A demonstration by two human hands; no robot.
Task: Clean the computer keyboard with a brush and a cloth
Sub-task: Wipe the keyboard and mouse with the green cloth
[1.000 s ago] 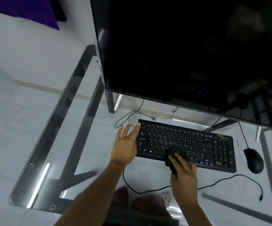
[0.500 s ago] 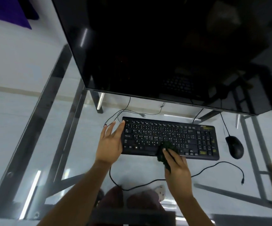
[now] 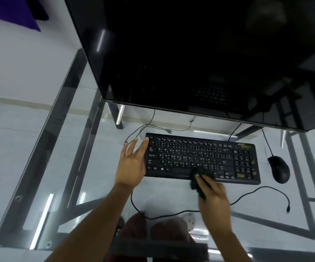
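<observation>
Head view. A black keyboard was seen lying flat on a glass-topped table, just below the lower edge of a large dark monitor. The left hand was laid against the keyboard's left end, fingers spread and extended, thumb resting along the upper-left corner; nothing was grasped in it. The right hand was closed around a dark cloth, which was pressed onto the near edge of the keyboard, to the right of the space bar. The right hand was motion-blurred, so the exact finger placement on the cloth could not be resolved. No brush could be identified anywhere on the table.

A black mouse was noted on the glass just beside the keyboard's right end, apart from it, its cord running up toward the monitor. A loose black cable was looped across the glass nearer the person, passing under the right wrist and ending in a free plug at the right. Thinner wires were seen lying behind the keyboard's upper-left corner. Through the glass, the metal frame of the table and a pale tiled floor were visible. A purple fabric was recorded at the upper-left corner, on the floor side.
</observation>
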